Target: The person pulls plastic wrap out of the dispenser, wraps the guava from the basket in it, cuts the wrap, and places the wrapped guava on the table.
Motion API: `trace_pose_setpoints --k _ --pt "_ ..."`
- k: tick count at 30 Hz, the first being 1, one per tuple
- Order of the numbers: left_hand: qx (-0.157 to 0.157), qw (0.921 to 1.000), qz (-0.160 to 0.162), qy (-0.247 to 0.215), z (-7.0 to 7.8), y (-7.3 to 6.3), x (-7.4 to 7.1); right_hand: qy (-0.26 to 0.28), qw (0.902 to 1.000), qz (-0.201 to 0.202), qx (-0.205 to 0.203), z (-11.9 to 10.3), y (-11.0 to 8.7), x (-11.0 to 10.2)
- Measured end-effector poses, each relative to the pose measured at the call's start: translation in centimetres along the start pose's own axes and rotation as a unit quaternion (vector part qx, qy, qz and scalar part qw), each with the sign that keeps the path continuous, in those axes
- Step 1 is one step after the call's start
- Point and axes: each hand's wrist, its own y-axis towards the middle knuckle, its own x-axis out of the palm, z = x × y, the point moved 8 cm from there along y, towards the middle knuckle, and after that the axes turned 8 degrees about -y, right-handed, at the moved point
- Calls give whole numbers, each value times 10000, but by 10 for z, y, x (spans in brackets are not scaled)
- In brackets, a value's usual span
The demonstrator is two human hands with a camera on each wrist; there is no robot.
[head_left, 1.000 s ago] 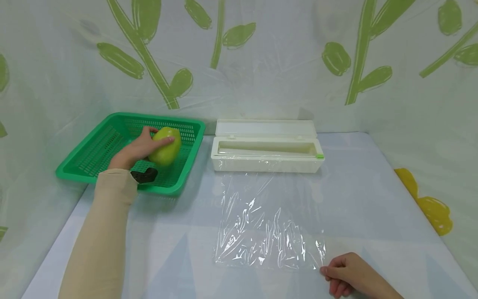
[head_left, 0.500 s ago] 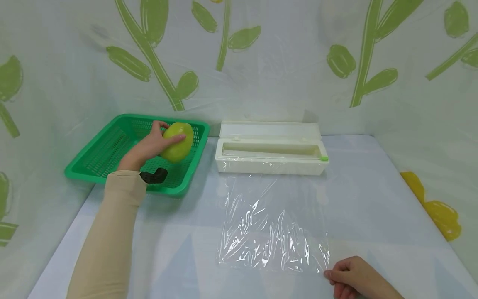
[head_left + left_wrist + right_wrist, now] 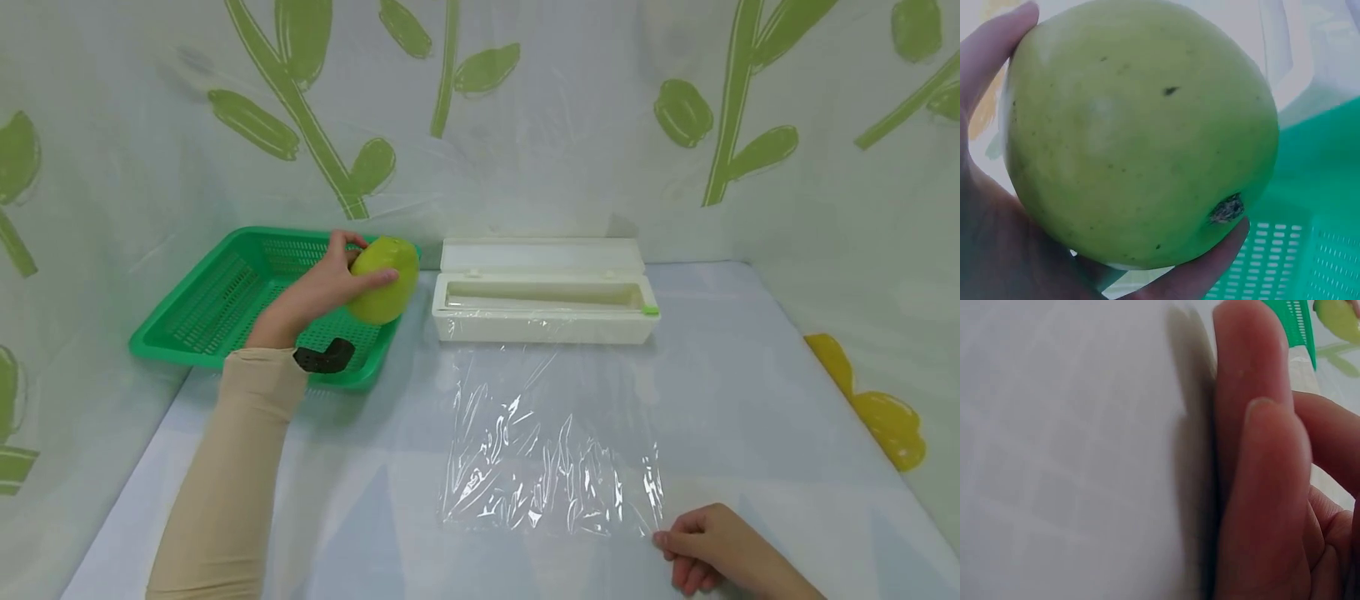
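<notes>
My left hand (image 3: 318, 287) grips a round yellow-green fruit (image 3: 387, 282) over the right side of the green basket (image 3: 172, 321). In the left wrist view the fruit (image 3: 1141, 131) shows small dark specks and a brown scar, with thumb and fingers around its side. On the table lies a creased sheet of cling film (image 3: 551, 467), drawn out from a white dispenser box (image 3: 543, 329). The near right corner of the film is pinched between thumb and finger of my right hand (image 3: 712, 546). In the right wrist view, curled fingers (image 3: 1266, 487) hide that corner.
The dispenser's lid (image 3: 540, 256) stands raised at the back, and a small green tab (image 3: 650, 310) sits at its right end. A dark band (image 3: 326, 357) is at my left wrist. A leaf-patterned curtain (image 3: 570, 108) hangs behind the table.
My left hand has carried the fruit up and to the right, from inside the basket to above its right rim. The right hand stays at the film's corner.
</notes>
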Motion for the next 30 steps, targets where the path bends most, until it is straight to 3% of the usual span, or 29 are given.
trace_pose_setpoints --k 8,17,24,30 --pt "417 9984 -191 -318 16 -1 26 -46 10000 75 23 0 1 -1" --pt "726 9966 -332 -194 27 4 60 -59 9998 4 -173 -2 1 0" --pt "904 9945 -501 162 36 1 96 -6 10000 40 -64 0 0 -1" --pt "1073 9888 -544 886 42 3 131 -130 9997 86 -170 -1 2 -2"
